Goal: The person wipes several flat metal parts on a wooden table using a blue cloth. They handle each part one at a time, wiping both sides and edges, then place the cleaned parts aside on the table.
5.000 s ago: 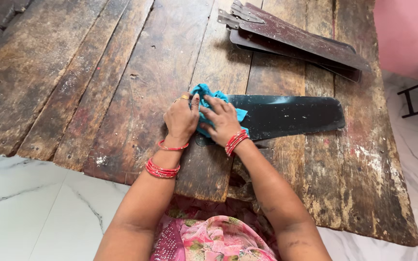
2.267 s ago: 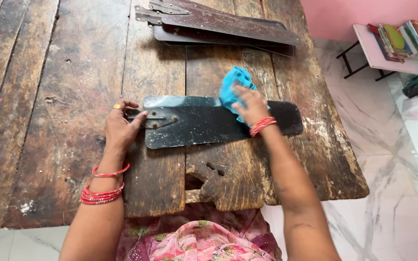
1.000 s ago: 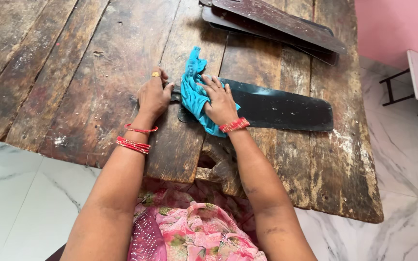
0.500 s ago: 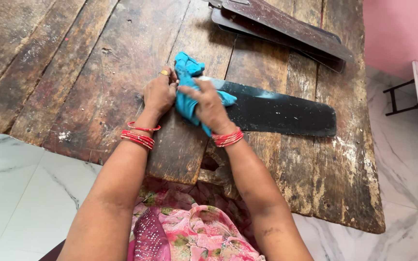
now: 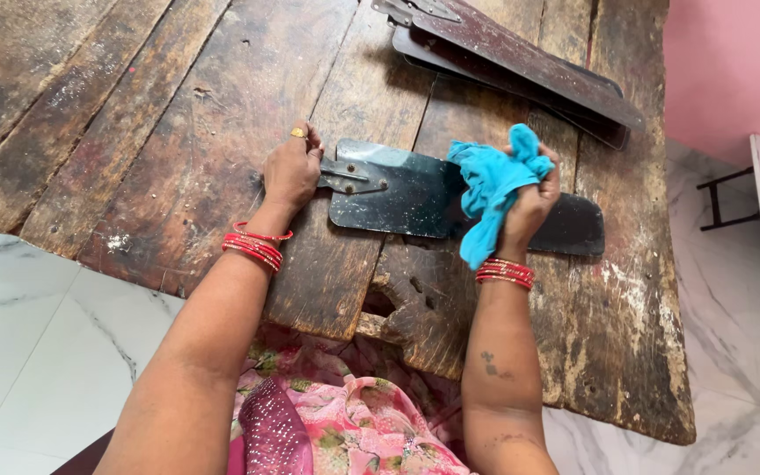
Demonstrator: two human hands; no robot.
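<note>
- Left hand point(image 5: 290, 171) flat on the wooden table point(image 5: 134, 132), fingers bent over the metal bracket end of the dark fan blade point(image 5: 398, 189); reads as a pin-down so the blade cannot slide or swivel. Not closed round anything, only pressing.
- Right hand point(image 5: 531, 195) fisted on a bunched blue cloth point(image 5: 490, 189), knuckles over the blade's middle-to-far stretch; loose tail of cloth hanging toward the near edge of the blade. Bunching judged as a way to gather a thick pad under the palm.
- Hands well apart, one at each portion of the blade, bracket end to the left, rounded tip to the right.
- Blade lying flat across the planks, lengthwise left to right, near the table's front edge; close reach for both arms.
- Two more blades point(image 5: 521, 66), reddish-brown, stacked at the far side of the table, well apart from the one in hand; kept out of the wiping path, by the look of it.
- Red bangles point(image 5: 252, 251) on both wrists, ring on left hand.
- Against the picture half a second back: cloth then spread near the bracket end with both hands almost touching; now right hand shifted toward the tip and cloth bunched up, part lifted off the surface. Left hand at the bracket end in both.
- Against one second back: same near-bracket grouping then; gap between hands now clearly wider.
- White marble floor point(image 5: 37, 352) and pink wall point(image 5: 732, 70) beyond the table.
</note>
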